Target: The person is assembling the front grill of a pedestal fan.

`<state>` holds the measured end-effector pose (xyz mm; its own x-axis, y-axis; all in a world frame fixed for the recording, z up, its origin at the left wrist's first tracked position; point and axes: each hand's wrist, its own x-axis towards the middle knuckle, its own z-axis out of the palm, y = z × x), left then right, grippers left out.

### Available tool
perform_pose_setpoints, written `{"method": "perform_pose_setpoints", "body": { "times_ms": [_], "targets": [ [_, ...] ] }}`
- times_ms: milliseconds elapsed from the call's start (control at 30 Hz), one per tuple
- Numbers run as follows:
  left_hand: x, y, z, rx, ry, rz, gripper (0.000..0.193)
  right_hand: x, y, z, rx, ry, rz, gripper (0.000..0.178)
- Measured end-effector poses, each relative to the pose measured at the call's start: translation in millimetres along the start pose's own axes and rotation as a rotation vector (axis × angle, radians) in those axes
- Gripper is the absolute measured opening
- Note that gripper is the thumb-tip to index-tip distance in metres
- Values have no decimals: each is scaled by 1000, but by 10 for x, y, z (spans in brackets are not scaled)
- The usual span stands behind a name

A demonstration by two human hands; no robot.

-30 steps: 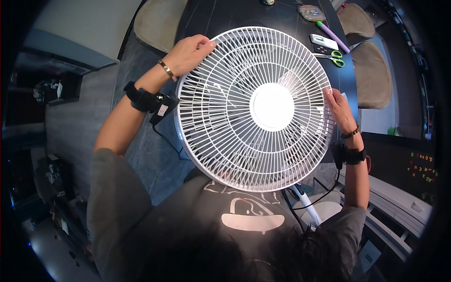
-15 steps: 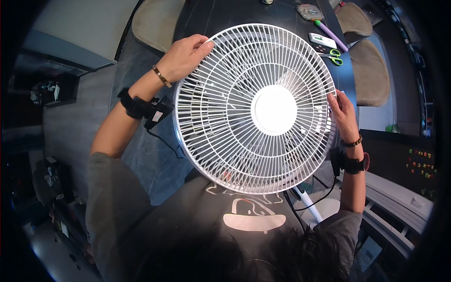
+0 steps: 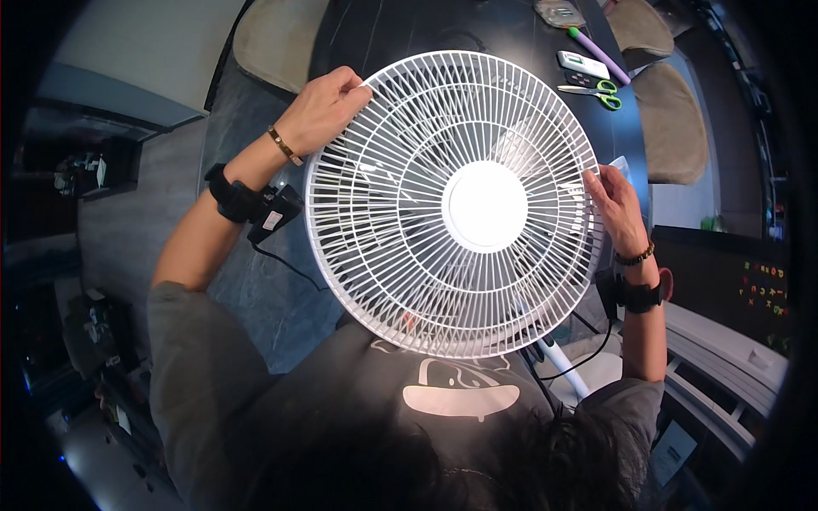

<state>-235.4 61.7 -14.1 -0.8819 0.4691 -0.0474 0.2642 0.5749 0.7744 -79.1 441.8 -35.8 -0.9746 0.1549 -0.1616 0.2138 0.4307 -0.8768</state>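
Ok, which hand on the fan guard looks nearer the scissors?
The right hand, at the right edge of the fan guard, pictured below the scissors; the left hand is farther off, at the upper left rim.

The fan [image 3: 486, 207] is before my chest, between my left hand [image 3: 326, 111] at its upper left rim and my right hand [image 3: 619, 209] at its right edge. Behind it is the worktop [image 3: 400, 30]; on its right side lie scissors [image 3: 589, 90], then a remote [image 3: 582, 78], a handheld device [image 3: 583, 63], a rod [image 3: 601, 58] beside that, and a container [image 3: 560, 12] farthest back. One chair [image 3: 274, 43] is left.
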Motion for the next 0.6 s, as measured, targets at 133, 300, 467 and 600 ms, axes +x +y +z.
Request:
{"method": "perform_pose_setpoints", "body": {
  "times_ms": [133,300,467,600],
  "targets": [
    [68,-18,-27,112,-7,68,27,-37,-42,9,-15,2,46,36],
    [481,27,-204,270,-214,59,27,-37,93,26,-19,-146,186,32],
    [484,224,-110,315,-142,78,26,-144,-104,43,220,-112,242,38],
    [389,318,-144,349,-43,118,34,25,166,-7,72,-214,70,52]
  ]
}}
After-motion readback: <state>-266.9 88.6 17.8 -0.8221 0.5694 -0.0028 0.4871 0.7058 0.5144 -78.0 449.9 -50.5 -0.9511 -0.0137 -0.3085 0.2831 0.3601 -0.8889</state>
